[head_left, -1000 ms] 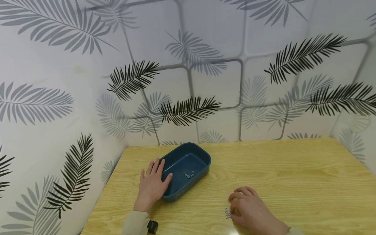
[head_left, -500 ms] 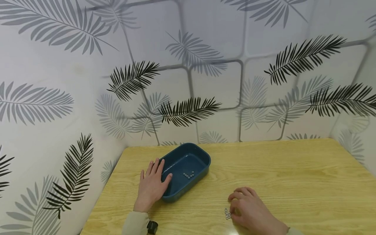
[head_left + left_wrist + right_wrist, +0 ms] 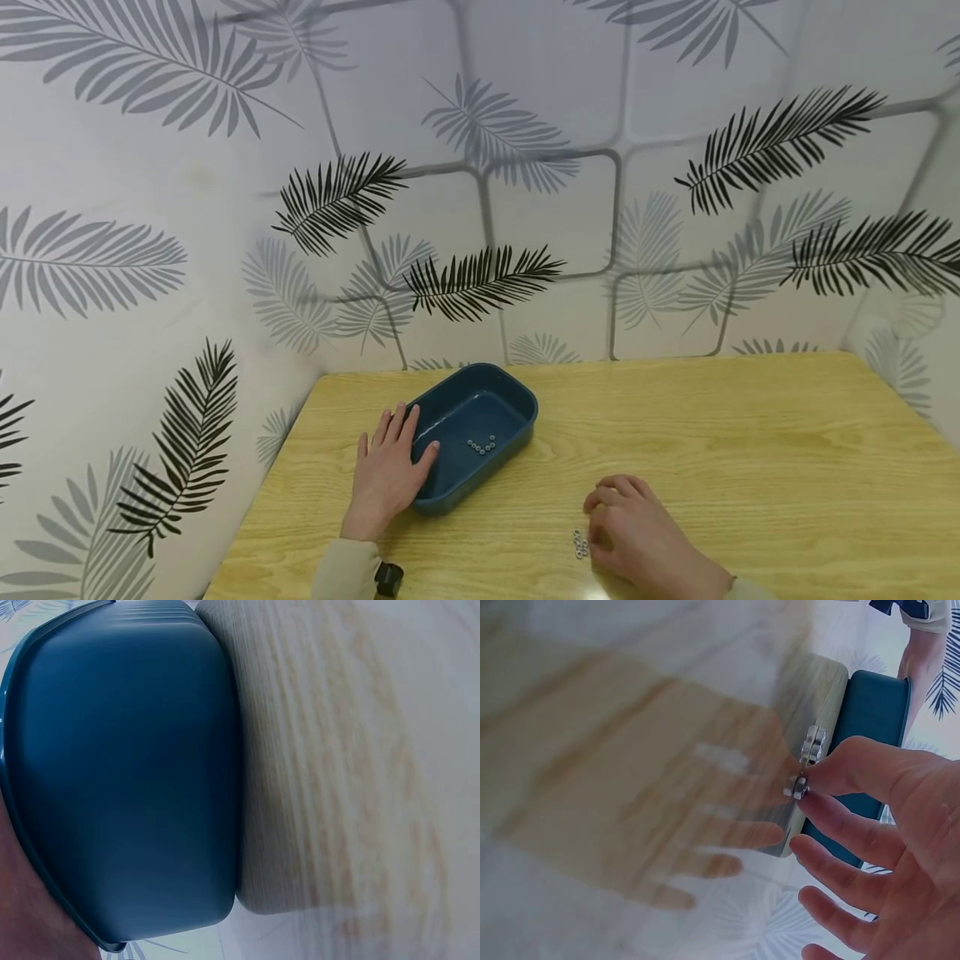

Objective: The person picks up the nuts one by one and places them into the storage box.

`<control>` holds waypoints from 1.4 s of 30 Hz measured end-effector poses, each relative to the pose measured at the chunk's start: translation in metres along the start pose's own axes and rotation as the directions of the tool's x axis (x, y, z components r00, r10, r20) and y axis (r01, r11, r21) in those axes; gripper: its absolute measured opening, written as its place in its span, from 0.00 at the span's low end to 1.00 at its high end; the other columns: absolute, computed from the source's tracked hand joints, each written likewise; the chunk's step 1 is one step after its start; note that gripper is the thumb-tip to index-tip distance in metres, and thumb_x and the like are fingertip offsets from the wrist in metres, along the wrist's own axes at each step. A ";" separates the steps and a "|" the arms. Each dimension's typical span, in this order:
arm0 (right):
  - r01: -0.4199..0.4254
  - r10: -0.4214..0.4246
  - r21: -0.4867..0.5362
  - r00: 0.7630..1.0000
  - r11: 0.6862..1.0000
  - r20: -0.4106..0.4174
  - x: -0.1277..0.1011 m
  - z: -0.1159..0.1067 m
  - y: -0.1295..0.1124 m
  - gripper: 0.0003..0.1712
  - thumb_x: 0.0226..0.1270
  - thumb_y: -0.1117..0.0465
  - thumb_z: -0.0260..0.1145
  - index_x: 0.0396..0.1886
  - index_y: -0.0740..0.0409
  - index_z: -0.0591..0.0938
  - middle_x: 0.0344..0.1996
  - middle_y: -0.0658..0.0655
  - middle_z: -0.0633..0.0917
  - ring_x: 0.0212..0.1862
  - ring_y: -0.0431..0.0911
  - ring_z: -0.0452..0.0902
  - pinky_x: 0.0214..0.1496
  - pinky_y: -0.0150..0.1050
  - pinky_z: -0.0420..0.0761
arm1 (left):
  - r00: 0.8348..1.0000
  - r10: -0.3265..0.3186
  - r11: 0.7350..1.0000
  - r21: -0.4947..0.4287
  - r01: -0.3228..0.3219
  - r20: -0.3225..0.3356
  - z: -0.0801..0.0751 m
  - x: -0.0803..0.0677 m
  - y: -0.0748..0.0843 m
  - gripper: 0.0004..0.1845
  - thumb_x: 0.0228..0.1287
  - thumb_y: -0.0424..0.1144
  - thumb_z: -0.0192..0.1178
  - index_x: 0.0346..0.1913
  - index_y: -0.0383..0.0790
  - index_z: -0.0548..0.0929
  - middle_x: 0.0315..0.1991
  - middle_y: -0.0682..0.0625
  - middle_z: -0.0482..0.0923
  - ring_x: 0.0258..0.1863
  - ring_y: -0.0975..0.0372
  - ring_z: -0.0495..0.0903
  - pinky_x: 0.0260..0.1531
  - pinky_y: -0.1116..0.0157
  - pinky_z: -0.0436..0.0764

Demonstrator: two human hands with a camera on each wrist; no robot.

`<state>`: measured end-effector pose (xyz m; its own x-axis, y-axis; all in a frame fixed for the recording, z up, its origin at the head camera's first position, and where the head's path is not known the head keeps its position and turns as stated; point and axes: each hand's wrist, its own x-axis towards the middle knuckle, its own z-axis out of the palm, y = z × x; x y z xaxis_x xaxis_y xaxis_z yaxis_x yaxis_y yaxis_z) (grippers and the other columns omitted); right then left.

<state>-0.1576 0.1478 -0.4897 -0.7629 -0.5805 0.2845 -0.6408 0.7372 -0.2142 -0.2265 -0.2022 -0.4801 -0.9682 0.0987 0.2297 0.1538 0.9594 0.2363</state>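
Two hands are at work on the wooden table point(image 3: 712, 433), both toward its near edge. The left hand point(image 3: 386, 475) lies flat with fingers straight and slightly spread, its thumb and fingertips touching the near left rim of the blue plastic tray point(image 3: 517, 400), which sits toward the table's far left corner; in the left wrist view only the tray's outer wall point(image 3: 127, 772) and a sliver of skin show. The tray holds a small row of metal nuts point(image 3: 482, 446) on its floor. The right hand point(image 3: 637, 533) rests near the near edge, well apart from the tray, fingers curled down toward a small cluster of loose nuts point(image 3: 579, 544) on the wood. The right wrist view shows the thumb and forefinger closed on one nut point(image 3: 798, 787) of that cluster, with further nuts point(image 3: 813, 742) touching just beyond it; the remaining fingers point(image 3: 840, 840) are relaxed and apart. Judgement: the step in hand is a pick of a single nut. To do it well, the pinch should sit across the nut's flats and lift straight up, so that the neighbouring nuts are not dragged or scattered toward the table edge. The left hand should keep a steady flat contact on the tray rim, so the tray does not slide.
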 end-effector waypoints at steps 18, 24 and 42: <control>-0.103 0.105 0.049 0.993 0.993 -0.047 0.007 -0.012 0.002 0.12 0.49 0.62 0.69 0.12 0.43 0.81 0.39 0.48 0.84 0.50 0.50 0.74 0.56 0.58 0.70 | 1.000 -0.009 1.000 0.001 0.009 0.012 -0.002 0.001 0.000 0.37 0.73 0.59 0.50 0.78 0.44 0.58 0.77 0.43 0.51 0.76 0.47 0.48 0.68 0.37 0.49; -0.148 0.159 0.104 0.982 0.983 -0.099 0.012 -0.019 0.005 0.12 0.47 0.63 0.71 0.15 0.40 0.81 0.40 0.48 0.84 0.51 0.54 0.75 0.56 0.61 0.72 | 0.999 -0.018 1.000 -0.002 0.018 0.028 0.000 0.002 -0.002 0.38 0.73 0.60 0.49 0.78 0.45 0.57 0.78 0.44 0.50 0.76 0.47 0.47 0.68 0.36 0.47; -0.160 0.196 0.179 0.959 0.971 -0.206 0.029 -0.030 0.010 0.12 0.48 0.62 0.71 0.18 0.37 0.80 0.43 0.48 0.85 0.51 0.53 0.76 0.52 0.58 0.75 | 0.999 -0.025 1.000 0.004 0.025 0.033 -0.002 0.002 0.001 0.37 0.74 0.59 0.49 0.78 0.44 0.58 0.77 0.43 0.51 0.76 0.47 0.48 0.68 0.36 0.46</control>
<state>-0.1834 0.1489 -0.4556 -0.8395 -0.3403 0.4236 -0.5150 0.7468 -0.4208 -0.2279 -0.2012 -0.4778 -0.9777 0.0835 0.1928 0.1293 0.9625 0.2385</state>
